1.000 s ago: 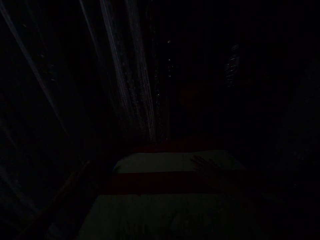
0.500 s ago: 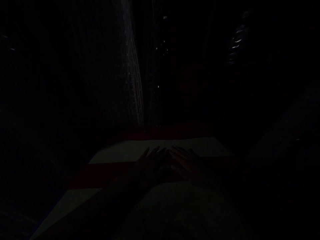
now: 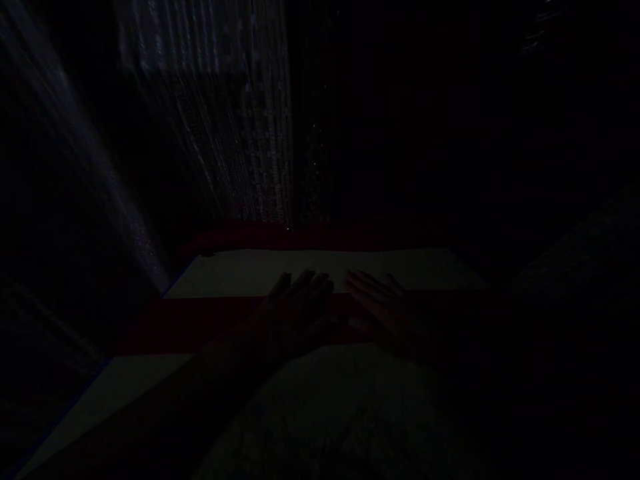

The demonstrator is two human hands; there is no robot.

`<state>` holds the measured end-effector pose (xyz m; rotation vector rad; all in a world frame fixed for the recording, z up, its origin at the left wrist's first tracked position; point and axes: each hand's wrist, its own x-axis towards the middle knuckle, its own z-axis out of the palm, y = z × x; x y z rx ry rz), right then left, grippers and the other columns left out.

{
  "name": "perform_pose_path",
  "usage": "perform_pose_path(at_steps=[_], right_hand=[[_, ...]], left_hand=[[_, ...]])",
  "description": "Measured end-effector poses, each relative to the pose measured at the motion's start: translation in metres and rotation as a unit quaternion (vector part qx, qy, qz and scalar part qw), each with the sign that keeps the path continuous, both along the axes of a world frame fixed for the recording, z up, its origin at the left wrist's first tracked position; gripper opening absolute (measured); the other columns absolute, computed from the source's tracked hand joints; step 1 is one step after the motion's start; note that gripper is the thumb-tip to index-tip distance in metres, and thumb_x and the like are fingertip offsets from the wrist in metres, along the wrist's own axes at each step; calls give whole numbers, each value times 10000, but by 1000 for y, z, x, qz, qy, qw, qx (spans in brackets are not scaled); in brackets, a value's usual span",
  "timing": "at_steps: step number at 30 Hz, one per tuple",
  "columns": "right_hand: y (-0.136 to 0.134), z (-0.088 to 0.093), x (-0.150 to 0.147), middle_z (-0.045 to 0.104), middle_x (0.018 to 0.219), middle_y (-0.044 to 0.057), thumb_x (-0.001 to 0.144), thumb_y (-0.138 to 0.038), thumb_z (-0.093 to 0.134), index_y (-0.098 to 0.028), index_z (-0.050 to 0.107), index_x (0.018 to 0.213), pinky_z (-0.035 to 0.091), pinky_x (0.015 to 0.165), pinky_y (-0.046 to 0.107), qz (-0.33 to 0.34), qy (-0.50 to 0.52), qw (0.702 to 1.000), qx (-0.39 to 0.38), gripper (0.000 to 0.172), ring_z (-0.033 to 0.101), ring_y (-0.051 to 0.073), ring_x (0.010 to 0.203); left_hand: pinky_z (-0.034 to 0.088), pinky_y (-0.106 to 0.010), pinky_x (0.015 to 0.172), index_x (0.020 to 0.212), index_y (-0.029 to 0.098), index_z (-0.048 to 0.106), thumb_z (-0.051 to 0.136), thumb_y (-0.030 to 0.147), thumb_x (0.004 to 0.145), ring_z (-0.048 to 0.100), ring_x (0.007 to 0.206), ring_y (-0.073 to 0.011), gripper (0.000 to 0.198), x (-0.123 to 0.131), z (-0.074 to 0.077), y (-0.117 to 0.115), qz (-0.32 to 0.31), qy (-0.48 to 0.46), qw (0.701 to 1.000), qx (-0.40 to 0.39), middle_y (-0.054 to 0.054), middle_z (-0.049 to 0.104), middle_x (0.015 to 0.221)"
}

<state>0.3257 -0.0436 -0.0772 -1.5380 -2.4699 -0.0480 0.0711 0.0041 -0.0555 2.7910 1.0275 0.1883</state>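
In very dim light, a cloth point(image 3: 240, 270) with wide pale and red stripes spreads out in front of me. My left hand point(image 3: 295, 310) rests over a red stripe, palm down, its fingers spread toward the pale stripe beyond. Beside it, a small gap away, my right hand point(image 3: 387, 313) lies flat too, with fingers stretched forward and to the left. I see nothing held in either hand. Whether the palms press on the cloth is too dark to tell.
Past the cloth's far side hangs a strip of rough, vertically lined material point(image 3: 265, 133). A paler slanting band point(image 3: 110, 167) runs down at the left. A thin blue edge point(image 3: 65, 407) borders the cloth's left side. Darkness hides most of the right.
My hands have moved slightly apart and now lie flatter. The view has shifted, so the cloth sits higher and more of the lined material shows at the left.
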Motion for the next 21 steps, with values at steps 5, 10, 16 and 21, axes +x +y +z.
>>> perform_pose_path(at_steps=[5,10,16,21], right_hand=[[3,-2,0,248,1684,41,1038,-649,285,-265,261,1631,137,1272,606,-5,-4,1000,1,707,206,291,1564],[3,-3,-2,240,1686,36,1041,-642,280,-258,257,1632,130,1281,579,-5,11,1000,2,706,212,268,1564],[2,-4,-2,309,1663,47,1039,-634,290,-258,316,1613,154,1272,592,14,8,1000,-11,687,256,279,1550],[3,-8,0,284,1670,40,1039,-622,294,-263,319,1612,154,1269,601,-5,-1,1000,3,677,248,281,1552]], left_hand=[[45,-601,1258,1652,227,212,167,718,1045,63,1589,-298,783,-1,-7,2,-10,11,1000,10,-39,114,1702],[54,-646,1240,1645,315,231,237,701,1050,75,1583,-342,709,0,-2,-1,-10,-6,999,35,-13,128,1709],[53,-646,1236,1653,293,212,261,751,1019,102,1577,-360,784,0,-4,-1,-32,-2,999,25,-64,163,1704],[44,-633,1240,1648,297,228,262,777,1004,80,1580,-350,804,1,-1,-2,-23,7,1000,-4,-67,138,1704]])
